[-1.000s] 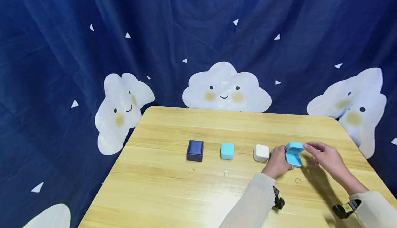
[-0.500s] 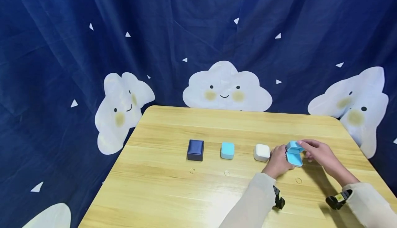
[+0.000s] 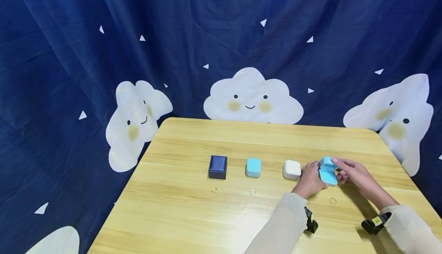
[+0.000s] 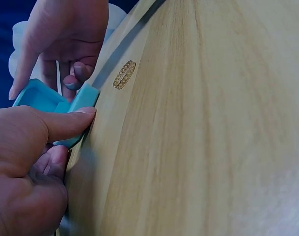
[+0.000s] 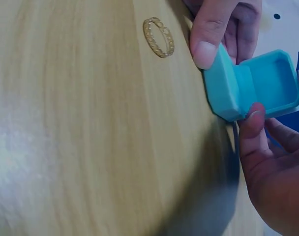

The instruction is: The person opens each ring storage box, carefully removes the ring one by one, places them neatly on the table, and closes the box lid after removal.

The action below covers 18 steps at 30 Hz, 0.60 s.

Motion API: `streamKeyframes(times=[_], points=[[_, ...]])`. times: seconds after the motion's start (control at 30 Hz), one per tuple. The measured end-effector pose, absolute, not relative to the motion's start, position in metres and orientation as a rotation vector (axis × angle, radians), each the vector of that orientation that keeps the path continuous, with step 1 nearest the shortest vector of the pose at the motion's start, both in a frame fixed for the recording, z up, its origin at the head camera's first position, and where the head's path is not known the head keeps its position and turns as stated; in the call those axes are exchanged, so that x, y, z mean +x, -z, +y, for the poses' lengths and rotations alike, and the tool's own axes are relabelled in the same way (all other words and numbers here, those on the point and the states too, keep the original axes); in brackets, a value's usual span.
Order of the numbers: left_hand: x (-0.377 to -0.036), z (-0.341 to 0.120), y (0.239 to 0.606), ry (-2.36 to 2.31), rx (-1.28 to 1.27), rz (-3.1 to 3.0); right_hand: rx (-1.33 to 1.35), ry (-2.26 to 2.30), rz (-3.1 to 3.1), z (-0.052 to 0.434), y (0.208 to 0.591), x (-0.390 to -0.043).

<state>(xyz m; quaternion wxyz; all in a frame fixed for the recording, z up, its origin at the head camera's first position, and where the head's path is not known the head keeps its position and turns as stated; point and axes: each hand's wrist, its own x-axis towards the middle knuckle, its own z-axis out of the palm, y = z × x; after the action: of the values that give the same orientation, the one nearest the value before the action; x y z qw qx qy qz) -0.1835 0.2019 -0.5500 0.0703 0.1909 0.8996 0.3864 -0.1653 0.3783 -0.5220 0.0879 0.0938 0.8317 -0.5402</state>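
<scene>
An open turquoise ring box [image 3: 328,177] stands on the right of the table, its lid [image 5: 272,83] tipped up and nothing visible inside the lid. My left hand [image 3: 308,181] grips the box's base from the left, thumb pressed along its front. My right hand [image 3: 357,176] holds the lid from the right, with one fingertip at the lid's top edge and another fingertip near the hinge side. A gold openwork ring [image 4: 124,74] lies on the wood just in front of this box.
Left of my hands, a white ring box [image 3: 291,169], a turquoise box [image 3: 253,167] and a navy box [image 3: 218,167] stand closed in a row. Thin rings lie before the turquoise box [image 3: 253,193] and the navy one. A dark blue cloud-print curtain [image 3: 193,35] hangs behind the wooden table [image 3: 179,215].
My right hand has shifted left, its fingertip moving farther over the lid's top edge. My left hand stays on the base. The other boxes and rings have not moved.
</scene>
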Motion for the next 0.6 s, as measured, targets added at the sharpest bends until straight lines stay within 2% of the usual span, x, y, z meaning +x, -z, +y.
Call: streamKeyframes(times=[0.6], points=[[-0.1832, 0.2046, 0.5541, -1.116, 0.598, 2.748, 0.252, 1.914, 2.341, 0.3800, 0.5315, -0.1572]])
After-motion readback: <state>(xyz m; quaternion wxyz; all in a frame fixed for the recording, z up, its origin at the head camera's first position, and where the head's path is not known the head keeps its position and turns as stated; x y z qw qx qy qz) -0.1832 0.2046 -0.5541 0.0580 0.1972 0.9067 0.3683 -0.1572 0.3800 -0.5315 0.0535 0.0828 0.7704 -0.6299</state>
